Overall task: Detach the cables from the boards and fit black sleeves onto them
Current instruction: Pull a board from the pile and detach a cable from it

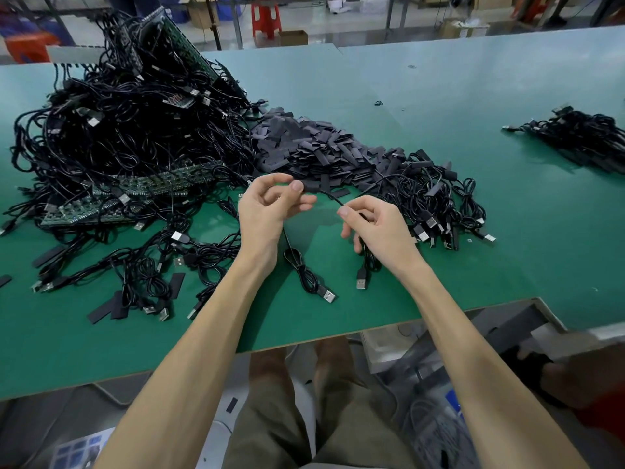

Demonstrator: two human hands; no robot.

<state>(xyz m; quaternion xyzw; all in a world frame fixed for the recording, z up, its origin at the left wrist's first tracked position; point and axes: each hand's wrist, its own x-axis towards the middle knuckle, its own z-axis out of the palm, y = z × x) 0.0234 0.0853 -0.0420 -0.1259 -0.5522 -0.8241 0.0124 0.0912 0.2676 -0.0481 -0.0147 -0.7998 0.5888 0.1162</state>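
Cable (329,197) is stretching between both hands above the table (473,214), its long axis running from far left to near right, the left hand (270,211) pinching the end at what seems a black sleeve (313,188), the right hand (375,228) pinching the cord.

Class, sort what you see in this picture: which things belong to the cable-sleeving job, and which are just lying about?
Job: left hand and right hand pinching a thin black cable; heap of flat black sleeves; green circuit boards; tangled black USB cables.
Lying about: red plastic stool; brown cardboard box.
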